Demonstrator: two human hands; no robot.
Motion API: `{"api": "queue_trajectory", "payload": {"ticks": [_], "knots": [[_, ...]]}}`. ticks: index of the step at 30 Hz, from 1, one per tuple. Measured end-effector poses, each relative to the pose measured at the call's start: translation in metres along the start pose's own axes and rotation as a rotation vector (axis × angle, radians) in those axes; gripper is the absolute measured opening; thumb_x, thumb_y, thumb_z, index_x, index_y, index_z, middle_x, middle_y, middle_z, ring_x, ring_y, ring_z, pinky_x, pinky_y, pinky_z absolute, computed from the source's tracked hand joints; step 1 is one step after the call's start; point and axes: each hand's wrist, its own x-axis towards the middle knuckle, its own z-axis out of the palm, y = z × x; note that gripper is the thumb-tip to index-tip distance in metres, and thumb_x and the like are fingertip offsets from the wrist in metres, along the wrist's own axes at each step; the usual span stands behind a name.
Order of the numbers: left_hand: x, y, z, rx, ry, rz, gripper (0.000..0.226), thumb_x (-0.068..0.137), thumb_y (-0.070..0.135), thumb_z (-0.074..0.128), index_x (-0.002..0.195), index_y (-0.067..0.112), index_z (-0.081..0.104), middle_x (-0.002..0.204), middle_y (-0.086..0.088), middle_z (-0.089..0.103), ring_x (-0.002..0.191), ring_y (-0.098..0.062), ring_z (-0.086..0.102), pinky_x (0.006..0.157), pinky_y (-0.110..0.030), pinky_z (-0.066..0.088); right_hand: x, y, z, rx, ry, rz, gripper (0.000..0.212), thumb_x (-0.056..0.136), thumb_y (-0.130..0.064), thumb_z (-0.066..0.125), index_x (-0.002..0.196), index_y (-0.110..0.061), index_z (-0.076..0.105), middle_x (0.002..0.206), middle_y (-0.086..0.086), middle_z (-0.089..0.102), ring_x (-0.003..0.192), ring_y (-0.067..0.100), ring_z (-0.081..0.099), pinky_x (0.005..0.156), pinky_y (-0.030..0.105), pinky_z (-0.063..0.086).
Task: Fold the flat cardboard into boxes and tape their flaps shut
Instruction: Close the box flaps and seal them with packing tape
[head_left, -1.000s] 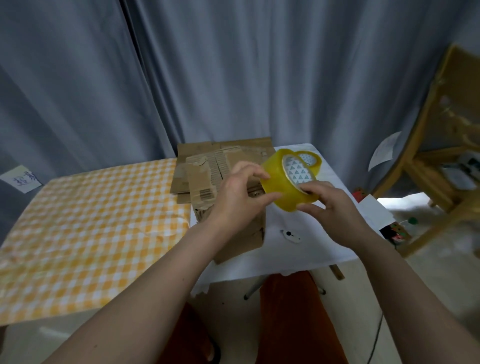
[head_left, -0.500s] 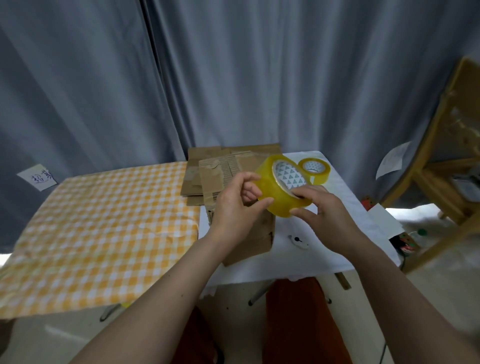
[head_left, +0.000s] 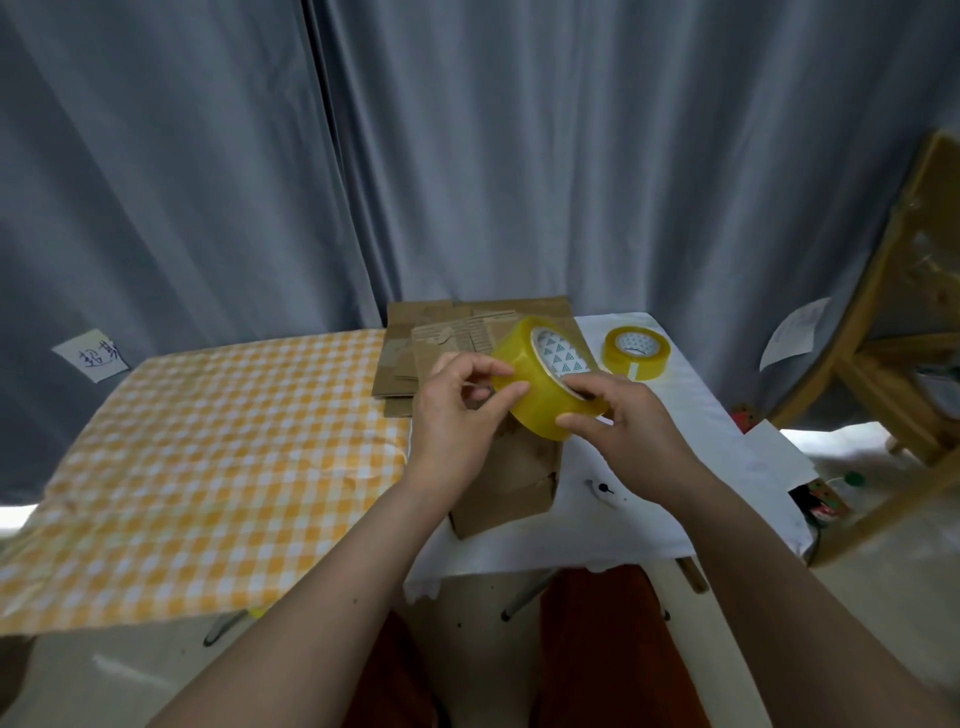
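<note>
A big yellow tape roll hangs in the air above the table, tilted, its patterned core facing right. My right hand grips it from below and through the core. My left hand pinches at the roll's left outer face with thumb and fingertips. Under both hands stands a partly folded brown cardboard box on the white tablecloth. Behind it lies a stack of flat cardboard, partly hidden by my hands.
A second yellow tape roll lies flat at the back of the white cloth. A small white object lies near the box. An orange checked cloth covers the left table. Grey curtains hang behind; a wooden chair stands right.
The view has shifted a little, so the hands and roll sit slightly lower and more central. My left fingers have moved along the roll's outer face. The second roll is now fully visible.
</note>
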Motion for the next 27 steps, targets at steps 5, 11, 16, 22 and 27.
{"api": "queue_trajectory", "payload": {"ticks": [5,11,16,22,27], "knots": [[-0.003,-0.002,-0.006,0.123,0.048,0.118,0.008,0.08,0.012,0.075,0.079,0.016,0.069,0.095,0.007,0.062,0.087,-0.001,0.058,0.079,-0.015,0.048,0.0,-0.006,0.006,-0.064,-0.016,0.002,0.038,0.086,-0.017,0.067,0.123,-0.015,0.059,0.118,0.002,0.056,0.106,0.012,0.047,0.09,0.024,0.036],[-0.01,0.001,-0.003,0.296,0.171,0.214,0.003,0.088,0.014,0.067,0.087,0.012,0.066,0.101,0.002,0.072,0.086,-0.009,0.067,0.075,-0.032,0.056,0.0,-0.012,0.015,-0.218,0.039,-0.077,0.062,0.072,-0.025,0.08,0.127,-0.018,0.052,0.113,-0.007,0.046,0.107,0.008,0.037,0.086,0.024,0.03],[-0.002,0.003,-0.01,-0.05,0.287,-0.237,0.008,0.09,0.016,0.065,0.082,0.017,0.065,0.07,0.007,0.067,0.069,-0.007,0.066,0.06,-0.02,0.052,0.002,-0.001,0.018,-0.114,0.398,-0.14,0.064,0.072,0.003,0.07,0.129,-0.017,0.048,0.126,0.004,0.043,0.117,0.014,0.043,0.096,0.028,0.041],[-0.002,0.007,-0.002,-0.569,0.216,-0.625,0.015,0.096,0.006,0.053,0.096,-0.004,0.064,0.073,-0.012,0.069,0.063,-0.014,0.068,0.065,-0.026,0.06,0.007,0.006,0.035,0.742,0.34,0.308,0.042,0.088,-0.014,0.063,0.128,-0.012,0.05,0.113,0.006,0.065,0.093,0.006,0.067,0.07,0.023,0.056],[-0.006,0.002,-0.006,-0.472,0.242,-0.674,0.012,0.09,0.006,0.063,0.086,-0.005,0.068,0.066,-0.007,0.067,0.059,-0.011,0.063,0.065,-0.023,0.056,0.007,0.019,0.04,0.743,0.394,0.33,0.042,0.088,0.002,0.058,0.128,-0.006,0.052,0.108,0.009,0.066,0.094,0.018,0.068,0.065,0.027,0.058]]}}
